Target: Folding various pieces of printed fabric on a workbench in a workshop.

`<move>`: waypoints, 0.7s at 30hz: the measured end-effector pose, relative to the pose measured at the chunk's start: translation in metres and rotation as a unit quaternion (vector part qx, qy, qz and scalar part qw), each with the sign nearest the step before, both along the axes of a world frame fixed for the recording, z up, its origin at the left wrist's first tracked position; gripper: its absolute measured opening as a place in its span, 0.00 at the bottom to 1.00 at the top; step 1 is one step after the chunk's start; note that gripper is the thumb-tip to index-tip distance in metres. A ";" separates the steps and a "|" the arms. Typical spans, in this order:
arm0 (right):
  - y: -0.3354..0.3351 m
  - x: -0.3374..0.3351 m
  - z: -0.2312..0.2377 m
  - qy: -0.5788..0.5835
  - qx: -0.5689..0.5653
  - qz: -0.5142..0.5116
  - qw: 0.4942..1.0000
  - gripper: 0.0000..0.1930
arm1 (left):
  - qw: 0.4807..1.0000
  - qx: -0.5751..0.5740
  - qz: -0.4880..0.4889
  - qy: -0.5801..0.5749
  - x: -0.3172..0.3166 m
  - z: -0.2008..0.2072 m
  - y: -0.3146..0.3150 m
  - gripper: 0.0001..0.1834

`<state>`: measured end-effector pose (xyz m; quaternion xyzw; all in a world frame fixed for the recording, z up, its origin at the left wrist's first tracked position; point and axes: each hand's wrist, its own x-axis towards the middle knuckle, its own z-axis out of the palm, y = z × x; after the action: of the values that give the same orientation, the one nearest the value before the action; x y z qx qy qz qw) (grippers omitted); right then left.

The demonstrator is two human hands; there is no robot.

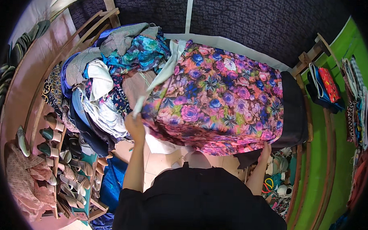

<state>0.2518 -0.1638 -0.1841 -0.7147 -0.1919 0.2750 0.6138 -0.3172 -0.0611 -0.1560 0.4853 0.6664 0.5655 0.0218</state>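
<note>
A large cloth with pink, purple and blue flowers lies spread over a raised surface in front of me. My left hand is closed at its near left side, where a pale white edge runs up to the far side. I cannot tell whether this is the cloth's underside or a separate layer. My right hand grips the near right edge of the floral cloth, its fingertips partly hidden by the fabric. Black fabric shows from under the cloth at the right.
A heap of crumpled clothes lies just left of the cloth. Shoes crowd a wooden rack at the lower left. Folded fabrics sit on a wooden rail at the right, and mixed small items lie below it.
</note>
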 end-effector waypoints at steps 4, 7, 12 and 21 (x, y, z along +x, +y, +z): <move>-0.003 0.003 -0.014 -0.069 0.018 -0.023 0.997 0.09 | 0.997 -0.063 0.009 0.047 -0.024 0.011 -0.004 0.11; -0.006 0.004 -0.012 -0.133 -0.035 0.009 0.991 0.09 | 0.991 -0.018 0.007 0.129 -0.013 -0.009 -0.004 0.13; -0.014 -0.027 0.010 -0.055 0.022 0.037 0.998 0.08 | 0.997 -0.059 0.027 0.049 0.007 -0.021 -0.002 0.19; -0.037 -0.059 -0.041 0.054 0.059 0.125 0.989 0.07 | 0.950 -0.042 -0.084 -0.296 -0.022 -0.069 0.011 0.13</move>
<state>0.1933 -0.2004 -0.2255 -0.6318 -0.2618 0.3758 0.6253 -0.3390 -0.0502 -0.2248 0.3490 0.6098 0.6514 0.2865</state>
